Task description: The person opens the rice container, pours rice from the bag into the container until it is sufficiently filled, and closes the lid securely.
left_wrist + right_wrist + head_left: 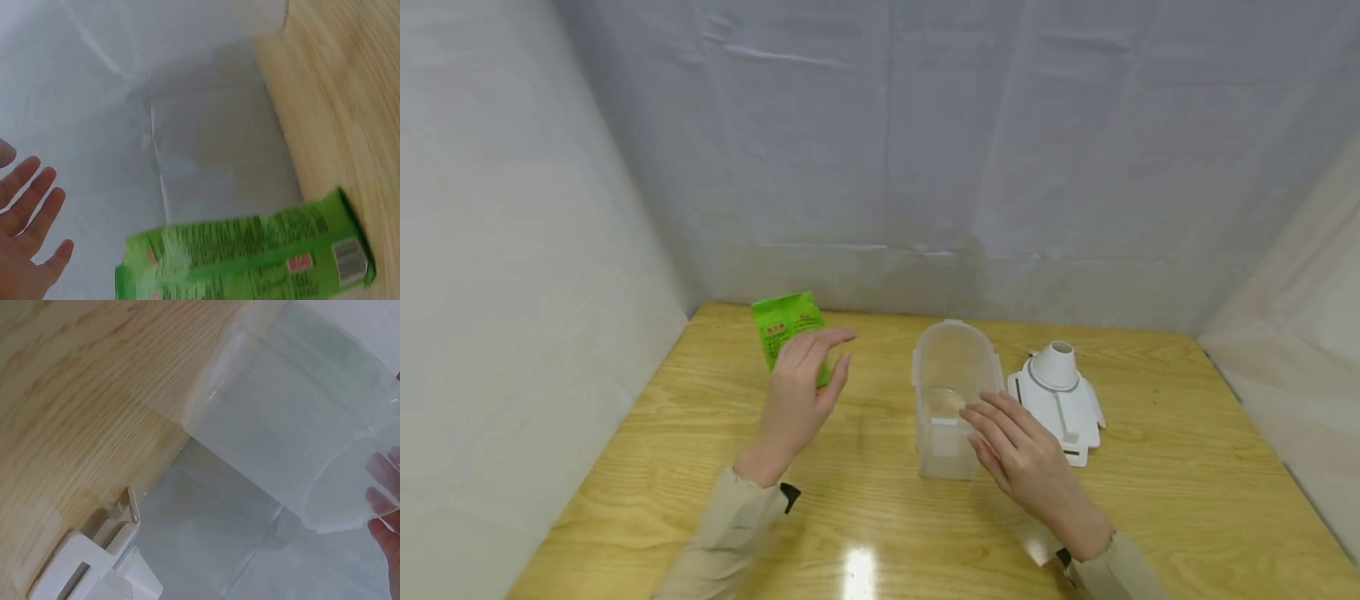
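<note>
A tall clear plastic container [953, 367] stands upright on the table, its mouth upward. My right hand [1026, 454] is at its right front side, fingers loosely extended and overlapping the rim. In the right wrist view, some fingertips [380, 481] show through the translucent wall of the container [281, 425]. My left hand [797, 392] hovers by a green printed packet [786, 321] at the back left, with thumb and fingers spread apart. The left wrist view shows the packet [250, 256] beside the spread fingers [31, 219], which hold nothing.
Right of the container lies a white plastic lid-like piece [1067, 408] with a cone-shaped spout. The wooden table [865, 517] meets pale sheeting [880, 167] at the back and on both sides.
</note>
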The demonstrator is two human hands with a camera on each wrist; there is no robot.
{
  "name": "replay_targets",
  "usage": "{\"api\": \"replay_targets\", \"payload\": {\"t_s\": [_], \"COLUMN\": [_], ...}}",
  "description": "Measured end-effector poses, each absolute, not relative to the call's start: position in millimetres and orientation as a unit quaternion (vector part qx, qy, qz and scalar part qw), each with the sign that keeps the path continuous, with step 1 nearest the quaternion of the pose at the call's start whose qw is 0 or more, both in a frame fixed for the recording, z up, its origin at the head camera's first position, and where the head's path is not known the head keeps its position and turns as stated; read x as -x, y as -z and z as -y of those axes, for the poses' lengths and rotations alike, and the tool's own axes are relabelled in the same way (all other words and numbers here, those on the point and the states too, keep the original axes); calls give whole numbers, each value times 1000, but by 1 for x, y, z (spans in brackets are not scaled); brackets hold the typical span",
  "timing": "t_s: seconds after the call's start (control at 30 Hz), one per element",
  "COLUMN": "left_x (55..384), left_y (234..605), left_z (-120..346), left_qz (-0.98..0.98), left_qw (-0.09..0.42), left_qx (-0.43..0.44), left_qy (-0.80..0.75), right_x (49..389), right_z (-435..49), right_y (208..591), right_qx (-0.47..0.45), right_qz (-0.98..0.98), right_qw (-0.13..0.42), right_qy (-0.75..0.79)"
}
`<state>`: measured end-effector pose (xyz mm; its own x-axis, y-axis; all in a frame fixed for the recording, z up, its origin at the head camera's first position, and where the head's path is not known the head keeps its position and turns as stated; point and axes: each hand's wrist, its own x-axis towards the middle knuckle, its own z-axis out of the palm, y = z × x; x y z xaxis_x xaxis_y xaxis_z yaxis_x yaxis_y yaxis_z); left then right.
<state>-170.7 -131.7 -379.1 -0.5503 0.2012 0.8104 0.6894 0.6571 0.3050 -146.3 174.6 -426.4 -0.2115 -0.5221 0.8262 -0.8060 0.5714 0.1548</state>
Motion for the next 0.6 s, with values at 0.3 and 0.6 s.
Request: {"api": "replay_targets", "payload": {"t_s": [0.3,0.6], "left_x": [175,198], "left_y": [380,419], "left_z": [174,210], "left_qz": [812,804], "left_qw": [434,241], "left_qx": [176,19], "left_qy": [350,544], "right_x": [145,146], "right_z": [-174,-174], "right_y": [426,425], "right_qx": [-433,-432], "right_qz": [763,760], "right_qw": [450,457], "right_qy": [-164,-166]}}
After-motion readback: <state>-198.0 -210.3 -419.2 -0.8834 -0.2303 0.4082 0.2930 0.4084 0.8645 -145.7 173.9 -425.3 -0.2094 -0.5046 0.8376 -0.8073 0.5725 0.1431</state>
